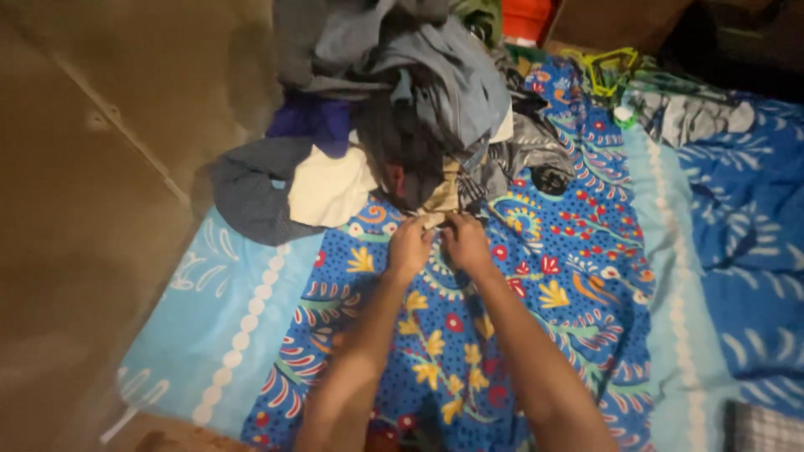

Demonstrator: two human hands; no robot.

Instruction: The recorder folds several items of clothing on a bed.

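Observation:
Both my arms reach forward over a blue patterned bedsheet (569, 276) with red and yellow flowers. My left hand (410, 247) and my right hand (465, 243) sit side by side at the near edge of a heap of clothes (410, 100). Together they pinch a small beige piece of cloth (440, 201) that sticks out from the bottom of the heap. The heap holds grey, dark, purple and cream garments piled loosely; what lies beneath is hidden.
A brown wall or floor surface (92, 209) fills the left side. Yellow-green clothes hangers (611, 67) lie at the back right beside a grey garment (687, 117). A blue blanket (754, 251) covers the right, and an orange-red object (528, 17) stands behind the heap.

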